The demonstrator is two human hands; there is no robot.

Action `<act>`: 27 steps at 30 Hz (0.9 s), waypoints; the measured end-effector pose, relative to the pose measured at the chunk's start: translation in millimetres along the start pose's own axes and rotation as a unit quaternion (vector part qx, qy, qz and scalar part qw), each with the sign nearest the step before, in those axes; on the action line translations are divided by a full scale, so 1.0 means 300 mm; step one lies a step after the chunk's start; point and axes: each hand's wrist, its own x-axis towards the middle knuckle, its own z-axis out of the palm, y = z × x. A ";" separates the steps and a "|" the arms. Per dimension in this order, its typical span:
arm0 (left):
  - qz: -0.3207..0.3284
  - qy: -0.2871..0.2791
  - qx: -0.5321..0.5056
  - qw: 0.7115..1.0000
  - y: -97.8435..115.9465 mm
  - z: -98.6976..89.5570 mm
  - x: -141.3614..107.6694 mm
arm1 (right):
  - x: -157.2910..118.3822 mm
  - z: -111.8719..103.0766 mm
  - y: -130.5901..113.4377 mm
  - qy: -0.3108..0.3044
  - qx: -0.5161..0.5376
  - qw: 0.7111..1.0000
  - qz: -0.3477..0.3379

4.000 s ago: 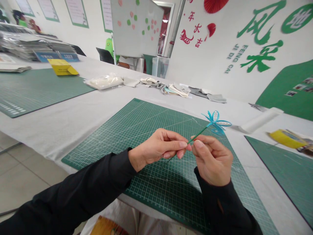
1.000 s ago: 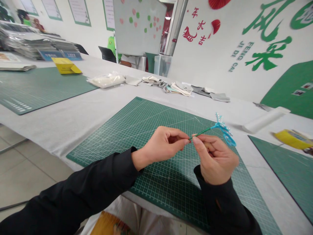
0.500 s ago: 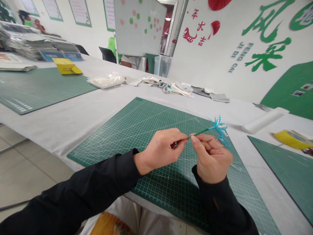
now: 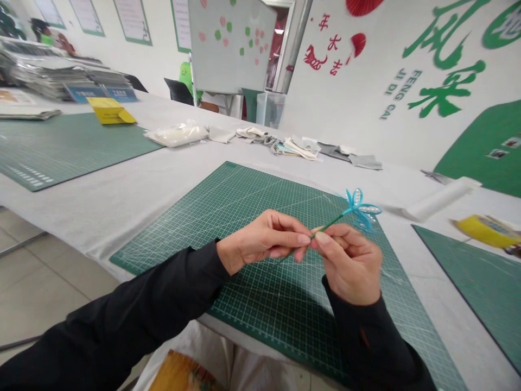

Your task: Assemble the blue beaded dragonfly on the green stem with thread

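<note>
A blue flower [image 4: 357, 206] with pearly beads on its petals tops a thin green stem [image 4: 331, 224], tilted up to the right. My right hand [image 4: 352, 260] pinches the stem between thumb and forefinger, below the flower. At the stem's lower end, my left hand [image 4: 271, 239] grips it with thumb and fingertips, touching the right fingertips. Both hands are above a green cutting mat [image 4: 260, 187] with a white grid.
A second cutting mat [image 4: 69, 141] with a yellow card [image 4: 109, 111] is at left, another mat [image 4: 472, 282] at right near a yellow object [image 4: 486, 231]. Plastic-wrapped material [image 4: 177, 133] and cloth pieces [image 4: 301, 147] lie behind. A person [image 4: 43, 32] sits far left.
The flower has turned and shifted slightly left, showing its petals more openly. My left hand has rolled, with its thumb now stretched along the stem's end. The right hand has moved slightly left.
</note>
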 end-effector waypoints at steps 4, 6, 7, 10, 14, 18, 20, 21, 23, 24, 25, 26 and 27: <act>0.040 0.035 -0.005 0.999 -0.013 0.008 0.008 | 0.005 0.005 0.007 0.008 0.002 1.000 -0.025; 0.054 0.051 0.004 0.997 -0.017 0.010 0.013 | 0.007 0.006 0.010 0.018 -0.024 0.999 -0.033; 0.060 0.060 0.013 0.996 -0.018 0.010 0.014 | 0.008 0.006 0.011 0.025 -0.039 0.998 -0.037; 0.073 0.088 0.050 0.992 -0.017 0.014 0.019 | 0.011 0.006 0.013 0.040 -0.077 0.995 -0.041; 0.081 0.124 0.105 0.983 -0.011 0.024 0.025 | 0.018 0.006 0.017 0.046 -0.093 0.994 -0.045; 0.112 0.151 0.160 0.969 -0.010 0.037 0.026 | 0.020 0.006 0.025 0.052 -0.094 0.993 -0.055; 0.129 0.155 0.183 0.962 -0.010 0.041 0.025 | 0.022 0.007 0.027 0.052 -0.097 0.992 -0.064; 0.138 0.156 0.191 0.959 -0.011 0.041 0.025 | 0.024 0.008 0.026 0.051 -0.098 0.992 -0.066; 0.153 0.161 0.201 0.954 -0.012 0.040 0.025 | 0.033 0.012 0.022 0.043 -0.104 0.991 -0.068; 0.159 0.166 0.202 0.952 -0.013 0.038 0.026 | 0.040 0.014 0.019 0.036 -0.107 0.991 -0.069; 0.165 0.172 0.202 0.950 -0.013 0.035 0.027 | 0.048 0.016 0.014 0.029 -0.109 0.991 -0.069; 0.169 0.177 0.201 0.949 -0.013 0.032 0.028 | 0.057 0.019 0.010 0.020 -0.111 0.991 -0.068; 0.175 0.181 0.198 0.947 -0.013 0.029 0.030 | 0.067 0.021 0.005 0.010 -0.111 0.992 -0.067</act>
